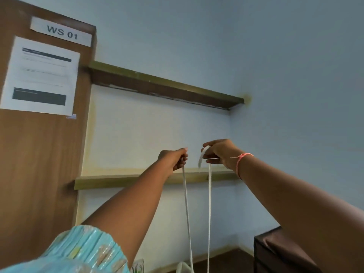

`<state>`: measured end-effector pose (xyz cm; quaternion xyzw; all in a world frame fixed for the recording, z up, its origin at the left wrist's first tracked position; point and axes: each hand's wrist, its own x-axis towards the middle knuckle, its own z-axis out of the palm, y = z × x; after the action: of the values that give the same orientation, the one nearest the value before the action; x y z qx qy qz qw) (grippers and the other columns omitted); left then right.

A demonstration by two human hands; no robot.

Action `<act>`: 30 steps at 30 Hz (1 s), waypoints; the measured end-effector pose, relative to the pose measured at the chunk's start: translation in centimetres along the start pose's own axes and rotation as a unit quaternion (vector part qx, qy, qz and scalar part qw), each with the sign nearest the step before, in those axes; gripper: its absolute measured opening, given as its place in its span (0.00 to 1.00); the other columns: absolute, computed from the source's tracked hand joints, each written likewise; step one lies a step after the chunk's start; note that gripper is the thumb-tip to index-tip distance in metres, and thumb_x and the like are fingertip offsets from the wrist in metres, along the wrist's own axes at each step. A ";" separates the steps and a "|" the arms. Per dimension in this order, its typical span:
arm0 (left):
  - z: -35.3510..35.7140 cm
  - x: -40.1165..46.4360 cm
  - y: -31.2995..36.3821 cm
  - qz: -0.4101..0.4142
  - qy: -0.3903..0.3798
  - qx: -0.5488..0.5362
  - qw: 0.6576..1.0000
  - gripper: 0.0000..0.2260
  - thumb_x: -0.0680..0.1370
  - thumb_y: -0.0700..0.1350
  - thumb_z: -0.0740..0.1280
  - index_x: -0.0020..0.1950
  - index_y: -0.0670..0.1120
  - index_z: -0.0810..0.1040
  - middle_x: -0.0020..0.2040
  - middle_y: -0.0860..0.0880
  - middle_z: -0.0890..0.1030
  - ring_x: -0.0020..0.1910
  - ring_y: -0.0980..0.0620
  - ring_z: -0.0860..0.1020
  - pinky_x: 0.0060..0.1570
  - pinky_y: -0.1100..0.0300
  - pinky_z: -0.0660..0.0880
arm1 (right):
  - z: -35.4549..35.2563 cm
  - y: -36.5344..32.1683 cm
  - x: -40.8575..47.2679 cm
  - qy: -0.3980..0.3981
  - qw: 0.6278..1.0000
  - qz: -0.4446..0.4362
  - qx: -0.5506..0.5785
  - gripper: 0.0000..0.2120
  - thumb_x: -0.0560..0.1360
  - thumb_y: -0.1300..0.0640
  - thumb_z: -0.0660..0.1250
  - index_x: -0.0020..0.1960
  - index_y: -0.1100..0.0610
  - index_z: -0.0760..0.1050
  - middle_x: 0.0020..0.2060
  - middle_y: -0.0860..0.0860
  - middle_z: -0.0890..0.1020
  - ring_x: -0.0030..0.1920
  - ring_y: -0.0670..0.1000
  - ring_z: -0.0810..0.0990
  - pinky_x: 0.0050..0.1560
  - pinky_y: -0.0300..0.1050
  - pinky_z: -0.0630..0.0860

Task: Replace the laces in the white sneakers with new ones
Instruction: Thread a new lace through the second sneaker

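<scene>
While both arms are raised, the white lace [209, 203] is pinched by the left hand [174, 159] and the right hand [220, 153]; its two strands run straight down, side by side, toward a white shape at the bottom edge.

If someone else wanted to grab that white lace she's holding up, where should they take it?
Probably on the straight stretch of the white lace below the right hand, pinched from the right side. It hangs taut and bare there, apart from the other strand under the left hand; the loose tip looks floppy.
</scene>
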<state>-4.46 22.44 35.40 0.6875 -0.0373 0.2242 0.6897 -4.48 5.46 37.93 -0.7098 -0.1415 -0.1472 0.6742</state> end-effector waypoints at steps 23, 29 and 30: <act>1.6 -0.5 0.2 0.116 0.054 0.052 0.990 0.04 0.79 0.43 0.67 0.46 0.48 0.81 0.46 0.50 0.85 0.46 0.50 0.78 0.48 0.59 0.71 | 0.6 -3.5 -0.4 0.005 0.996 -0.043 -0.078 0.30 0.84 0.44 0.48 0.43 0.63 0.79 0.27 0.55 0.78 0.26 0.49 0.70 0.30 0.41 0.69; 1.8 0.2 -0.6 0.102 0.049 0.016 0.993 0.04 0.82 0.43 0.62 0.53 0.43 0.74 0.45 0.46 0.82 0.33 0.50 0.77 0.36 0.59 0.75 | 0.9 -1.3 0.5 0.018 1.000 0.000 -0.007 0.15 0.84 0.58 0.52 0.43 0.62 0.69 0.32 0.58 0.77 0.28 0.53 0.75 0.24 0.41 0.75; 1.6 0.7 -1.1 0.121 0.062 0.074 0.988 0.03 0.82 0.43 0.62 0.51 0.44 0.74 0.46 0.46 0.82 0.34 0.51 0.75 0.36 0.60 0.72 | 1.0 -0.3 1.3 0.023 1.000 0.004 -0.006 0.14 0.83 0.61 0.52 0.42 0.62 0.69 0.32 0.58 0.75 0.28 0.54 0.74 0.23 0.41 0.75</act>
<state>-2.99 21.17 34.72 0.7116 -0.0602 0.3503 0.6060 -3.39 6.43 38.66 -0.7105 -0.1220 -0.1616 0.6739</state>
